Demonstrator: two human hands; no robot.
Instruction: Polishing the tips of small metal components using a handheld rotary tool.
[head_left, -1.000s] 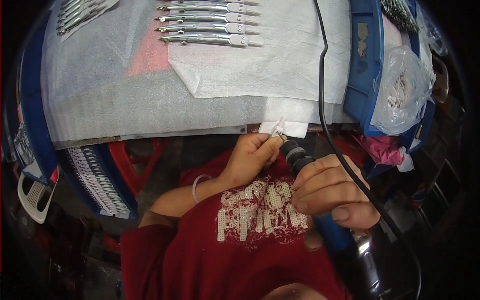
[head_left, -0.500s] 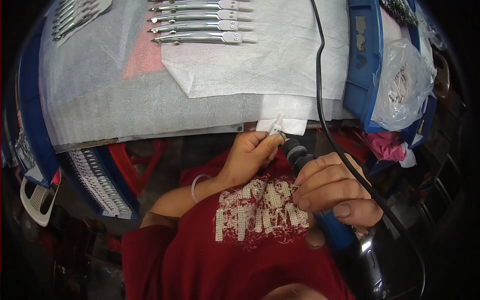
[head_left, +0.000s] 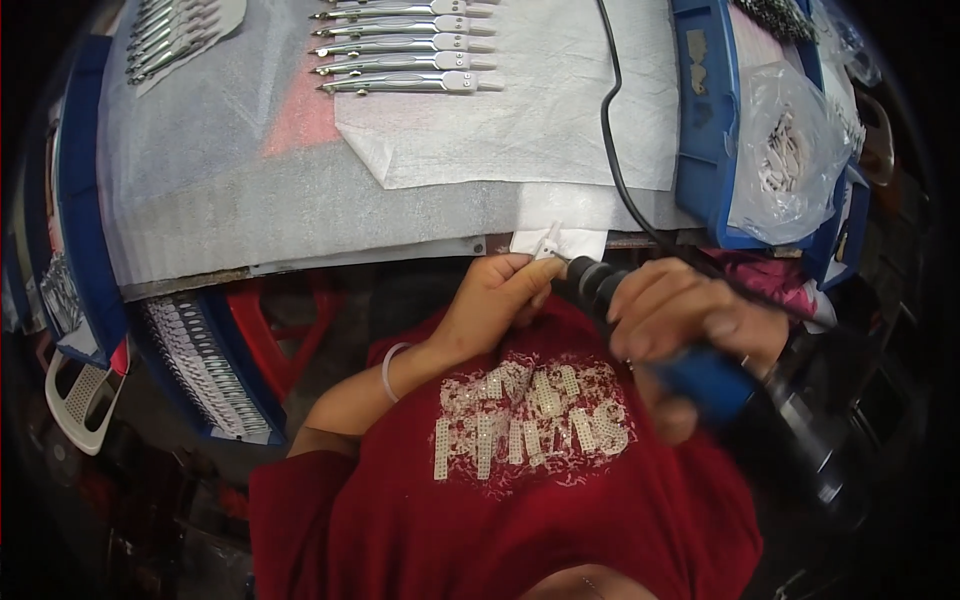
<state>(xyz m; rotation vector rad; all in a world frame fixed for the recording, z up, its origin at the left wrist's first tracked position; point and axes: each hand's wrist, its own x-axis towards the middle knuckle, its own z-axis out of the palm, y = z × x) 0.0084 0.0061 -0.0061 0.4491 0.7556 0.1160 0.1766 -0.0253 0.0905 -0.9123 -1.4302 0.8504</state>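
Note:
At the table's front edge my left hand (head_left: pixel 505 295) is closed, pinching a drawing compass by its white hinge head (head_left: pixel 547 249) between thumb and fingers. The rest of that compass is hidden by the hand. My right hand (head_left: pixel 690 325), partly blurred, wraps round a black and blue electric screwdriver (head_left: pixel 705 385). Its nose points up and left, with the thin bit at the compass head; whether it sits in a screw cannot be made out. Under the compass head a small white pad (head_left: pixel 590 243) lies over the table edge.
Several finished-looking silver compasses (head_left: pixel 400 84) lie in a row on a white cloth (head_left: pixel 540 130). More lie at the far left (head_left: pixel 185 45). A blue bin (head_left: pixel 705 150) with a clear bag of small white parts (head_left: pixel 785 155) stands right. A black cable (head_left: pixel 612 110) crosses the table.
The screwdriver's rear has swung to the right and its body lies at a flatter angle, with my right hand moving along. The cable has shifted left. My left hand keeps its pinch.

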